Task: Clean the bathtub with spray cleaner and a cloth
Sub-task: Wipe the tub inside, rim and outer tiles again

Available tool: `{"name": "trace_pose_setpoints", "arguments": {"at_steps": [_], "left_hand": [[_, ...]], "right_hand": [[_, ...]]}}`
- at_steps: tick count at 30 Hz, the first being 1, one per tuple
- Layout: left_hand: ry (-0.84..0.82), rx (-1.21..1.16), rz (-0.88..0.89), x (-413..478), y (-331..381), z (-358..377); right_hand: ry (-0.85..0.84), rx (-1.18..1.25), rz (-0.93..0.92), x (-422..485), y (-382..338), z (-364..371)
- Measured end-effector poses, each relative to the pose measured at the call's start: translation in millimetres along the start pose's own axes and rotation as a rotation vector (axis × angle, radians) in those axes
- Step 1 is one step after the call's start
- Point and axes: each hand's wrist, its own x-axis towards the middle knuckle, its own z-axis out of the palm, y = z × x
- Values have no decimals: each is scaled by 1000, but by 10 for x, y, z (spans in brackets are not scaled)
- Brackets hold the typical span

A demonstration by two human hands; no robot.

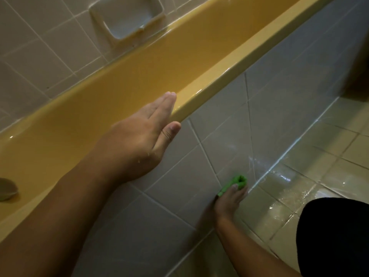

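Left hand (139, 137) lies flat, fingers straight, on the tub (201, 96) rim. Below the rim, right hand (228, 200) grips a cloth (236, 181) against the tiles (175, 188).

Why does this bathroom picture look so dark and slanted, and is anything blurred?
Head view: dim light; white glare streaks the wet beige floor tiles and the glossy yellow bathtub rim; the left hand resting on that rim looks slightly smeared; the right hand and its bunched green cloth sit in shade; the camera is tilted, so the tub runs diagonally.
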Motion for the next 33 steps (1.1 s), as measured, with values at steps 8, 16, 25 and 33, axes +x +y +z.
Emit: {"name": "trace_pose_setpoints", "arguments": {"at_steps": [8, 16, 25, 33], "left_hand": [[-49, 34, 149, 31, -18, -22], [-67, 50, 189, 109, 20, -25], [-62, -36, 178, 211, 97, -53], [-72, 11, 184, 337, 179, -68]], "right_hand": [[148, 98, 344, 296, 192, 17], [-6, 40, -226, -753, -1001, 270], [-249, 3, -894, -1056, -2293, 195], [-175, 31, -905, -684, -2119, 162]]}}
